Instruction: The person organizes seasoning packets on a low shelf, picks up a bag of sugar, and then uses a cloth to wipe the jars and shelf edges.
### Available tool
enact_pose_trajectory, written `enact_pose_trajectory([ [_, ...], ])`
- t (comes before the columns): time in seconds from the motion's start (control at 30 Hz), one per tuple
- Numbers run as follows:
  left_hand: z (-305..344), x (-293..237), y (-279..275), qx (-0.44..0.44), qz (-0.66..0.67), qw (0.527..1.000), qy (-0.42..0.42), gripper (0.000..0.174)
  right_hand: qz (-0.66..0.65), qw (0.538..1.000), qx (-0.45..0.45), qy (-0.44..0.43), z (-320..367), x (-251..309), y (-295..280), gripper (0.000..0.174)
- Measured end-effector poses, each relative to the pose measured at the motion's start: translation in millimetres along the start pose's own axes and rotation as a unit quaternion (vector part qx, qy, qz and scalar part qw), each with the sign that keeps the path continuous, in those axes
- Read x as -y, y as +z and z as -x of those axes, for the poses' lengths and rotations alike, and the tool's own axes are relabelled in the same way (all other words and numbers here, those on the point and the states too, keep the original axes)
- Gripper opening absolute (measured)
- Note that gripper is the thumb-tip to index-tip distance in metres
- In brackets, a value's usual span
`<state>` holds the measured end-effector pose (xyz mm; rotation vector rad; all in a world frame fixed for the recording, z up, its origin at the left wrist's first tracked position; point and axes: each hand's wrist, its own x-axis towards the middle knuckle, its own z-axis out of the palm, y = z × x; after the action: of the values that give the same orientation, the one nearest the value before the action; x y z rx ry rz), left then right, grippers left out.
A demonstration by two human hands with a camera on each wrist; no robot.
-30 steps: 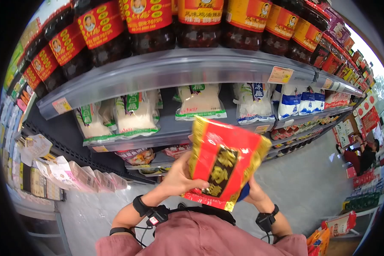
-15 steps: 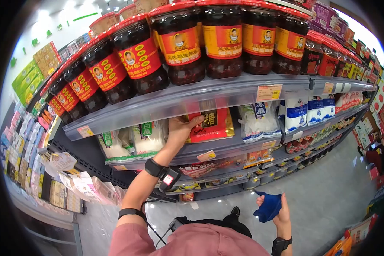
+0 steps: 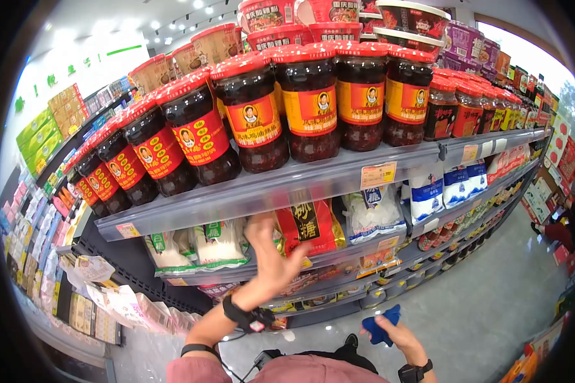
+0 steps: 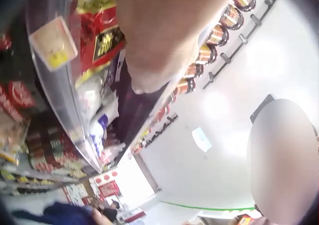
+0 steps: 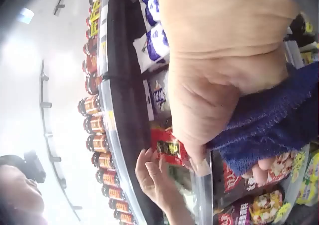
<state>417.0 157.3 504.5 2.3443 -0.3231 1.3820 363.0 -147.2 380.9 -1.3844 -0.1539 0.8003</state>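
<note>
The red and gold bag (image 3: 308, 226) stands on the shelf below the jars, between white bags and a bag of clear lumps. In front of it my left hand (image 3: 271, 258) is spread and blurred, fingers apart, holding nothing. The right wrist view shows the left hand (image 5: 160, 182) beside the red bag (image 5: 169, 146). Low on the right, my right hand (image 3: 399, 335) grips a crumpled blue cloth (image 3: 382, 325). Fingertips show under the cloth (image 5: 269, 120) in the right wrist view.
Red-lidded jars (image 3: 249, 115) line the shelf above, whose clear front edge (image 3: 255, 196) overhangs the bags. Packets (image 3: 134, 297) stick out at lower left. A person (image 3: 556, 233) is at the far right. Grey floor lies below.
The red bag went from both hands onto the shelf. My left hand has let go and drawn back from it. The right hand, with the blue cloth, moved away to the right.
</note>
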Motion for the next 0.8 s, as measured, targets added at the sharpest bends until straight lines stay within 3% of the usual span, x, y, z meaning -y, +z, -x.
enact_pose_trajectory([
  [0.03,7,-5,-6,0.054,0.086,0.99,0.093,0.085,0.047,0.998,0.041,-0.001,-4,7,5,0.044],
  [0.07,16,-15,-7,0.208,0.217,0.95,0.08,0.079,0.054,0.993,0.104,0.004,-9,17,12,0.04],
  [0.1,27,-28,-5,0.354,0.339,0.869,0.062,0.073,0.068,0.983,0.168,0.013,-15,27,20,0.035],
  [0.17,51,-50,-2,0.449,0.431,0.781,0.042,0.063,0.094,0.965,0.242,-0.022,-15,47,45,0.031],
  [0.23,76,-46,-1,0.552,0.385,0.735,0.083,0.058,0.155,0.934,0.323,-0.013,-22,51,54,0.031],
  [0.3,78,-39,-8,0.615,0.424,0.664,-0.024,0.05,0.316,0.902,0.295,0.012,-16,68,63,0.035],
  [0.33,79,-32,-11,0.641,0.399,0.655,-0.022,0.04,0.422,0.853,0.297,0.081,-27,61,59,0.039],
  [0.43,83,-30,-31,0.532,0.424,0.728,-0.085,0.03,0.27,0.947,0.172,0.015,-17,64,64,0.035],
  [0.47,83,-31,-37,0.528,0.422,0.732,-0.082,0.03,0.275,0.946,0.172,0.011,-18,56,66,0.035],
  [0.53,83,-33,-45,0.53,0.387,0.736,-0.165,0.03,0.114,0.98,0.094,-0.13,-24,37,66,0.029],
  [0.63,83,-30,-54,0.544,0.36,0.724,-0.224,0.031,0.152,0.974,0.085,-0.145,-28,40,72,0.021],
  [0.67,84,-28,-56,0.54,0.347,0.737,-0.212,0.032,0.262,0.958,0.059,-0.095,-22,50,73,0.021],
  [0.7,80,-29,-61,0.539,0.347,0.738,-0.211,0.032,0.264,0.958,0.059,-0.096,-17,59,79,0.021],
  [0.77,71,-34,-73,0.53,0.343,0.753,-0.188,0.029,0.375,0.889,0.04,-0.258,-13,68,87,0.026],
  [0.8,72,-33,-73,0.528,0.343,0.754,-0.188,0.029,0.376,0.889,0.041,-0.259,-12,71,89,0.026],
])
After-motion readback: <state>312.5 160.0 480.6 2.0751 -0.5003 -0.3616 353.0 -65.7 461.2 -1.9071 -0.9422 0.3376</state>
